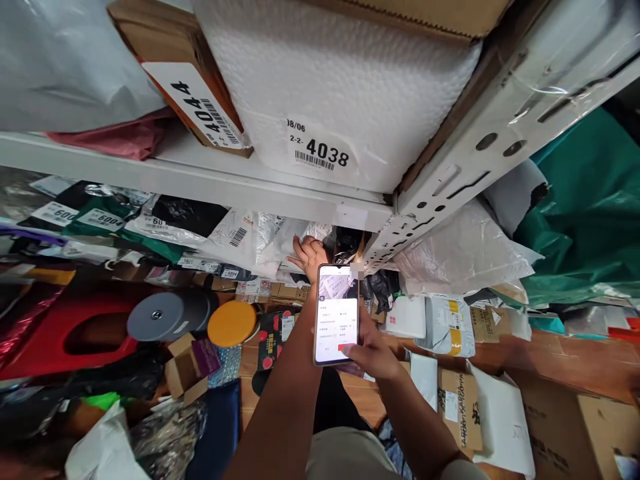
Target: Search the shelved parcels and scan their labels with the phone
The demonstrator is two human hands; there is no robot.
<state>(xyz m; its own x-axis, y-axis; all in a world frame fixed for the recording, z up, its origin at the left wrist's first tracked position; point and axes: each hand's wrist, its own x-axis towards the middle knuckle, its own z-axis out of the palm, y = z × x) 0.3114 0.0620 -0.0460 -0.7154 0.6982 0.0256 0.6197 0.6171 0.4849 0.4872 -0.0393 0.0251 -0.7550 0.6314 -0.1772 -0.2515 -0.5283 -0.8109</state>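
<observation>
Squarely phone [337, 313] within right fingers [361, 337]

At twelve o'clock the bubble-wrapped parcel [335, 87] runs off the top edge. The phone [337, 313] hides the wrist of the left hand [311, 255], and its screen text is too small to read. At five o'clock a cardboard box [575, 433] is cut by the bottom edge.
</observation>
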